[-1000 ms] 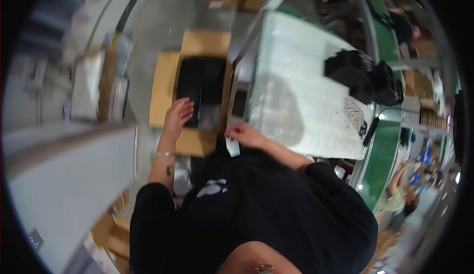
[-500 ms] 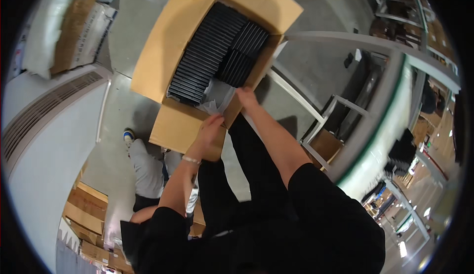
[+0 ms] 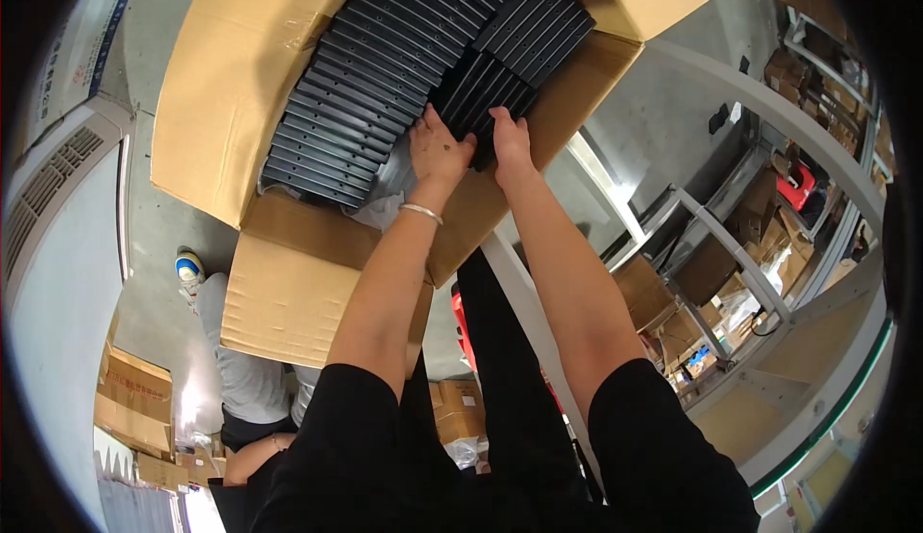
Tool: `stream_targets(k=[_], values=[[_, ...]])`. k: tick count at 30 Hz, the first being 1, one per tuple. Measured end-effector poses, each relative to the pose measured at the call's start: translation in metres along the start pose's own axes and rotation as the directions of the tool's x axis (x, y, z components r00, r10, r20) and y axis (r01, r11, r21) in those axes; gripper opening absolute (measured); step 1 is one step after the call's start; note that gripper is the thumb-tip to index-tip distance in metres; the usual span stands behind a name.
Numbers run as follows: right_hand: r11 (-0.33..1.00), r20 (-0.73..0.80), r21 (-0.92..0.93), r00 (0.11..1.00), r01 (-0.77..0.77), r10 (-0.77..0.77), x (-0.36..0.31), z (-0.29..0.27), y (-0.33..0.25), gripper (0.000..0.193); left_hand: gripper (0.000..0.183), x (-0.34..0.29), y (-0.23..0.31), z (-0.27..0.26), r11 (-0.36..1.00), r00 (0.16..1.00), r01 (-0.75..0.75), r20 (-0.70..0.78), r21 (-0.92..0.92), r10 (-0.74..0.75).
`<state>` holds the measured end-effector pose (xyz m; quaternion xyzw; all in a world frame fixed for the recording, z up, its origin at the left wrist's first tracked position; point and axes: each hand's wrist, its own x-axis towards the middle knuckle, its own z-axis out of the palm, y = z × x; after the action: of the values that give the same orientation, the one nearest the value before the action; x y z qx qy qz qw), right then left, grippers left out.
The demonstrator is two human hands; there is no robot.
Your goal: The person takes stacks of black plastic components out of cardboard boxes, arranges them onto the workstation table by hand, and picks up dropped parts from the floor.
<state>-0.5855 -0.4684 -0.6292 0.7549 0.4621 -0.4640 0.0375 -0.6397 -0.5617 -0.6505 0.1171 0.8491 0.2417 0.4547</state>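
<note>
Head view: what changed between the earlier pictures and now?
Left hand and right hand moved forward, farther into the carton, to its black parts; their grip is unclear. The white piece seen in the right hand is no longer visible. The carton stays open.

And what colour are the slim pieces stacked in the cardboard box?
The slim pieces are black, seen best in the head view.

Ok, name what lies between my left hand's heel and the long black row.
In the head view, translucent plastic shows between the heel of your left hand and the black row.
</note>
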Motion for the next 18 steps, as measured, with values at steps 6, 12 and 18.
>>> stream_targets(k=[6, 12, 18], values=[[0.985, -0.067, -0.064, 0.986, -0.158, 0.154, 0.028, 0.004, -0.023, 0.071, 0.107, 0.005, -0.006, -0.011, 0.992, 0.998, -0.054, 0.017, -0.112, 0.057], [0.655, 0.156, -0.753, 0.983, 0.057, 0.094, -0.008, 0.014, -0.033, 0.093, 0.095, 0.018, -0.026, -0.020, 0.980, 0.997, -0.071, 0.021, -0.184, 0.076], [0.781, 0.137, -0.600, 0.984, 0.174, -0.115, 0.008, -0.010, -0.021, 0.069, 0.098, 0.024, 0.005, -0.007, 0.998, 0.998, -0.050, 0.040, -0.039, 0.051]])
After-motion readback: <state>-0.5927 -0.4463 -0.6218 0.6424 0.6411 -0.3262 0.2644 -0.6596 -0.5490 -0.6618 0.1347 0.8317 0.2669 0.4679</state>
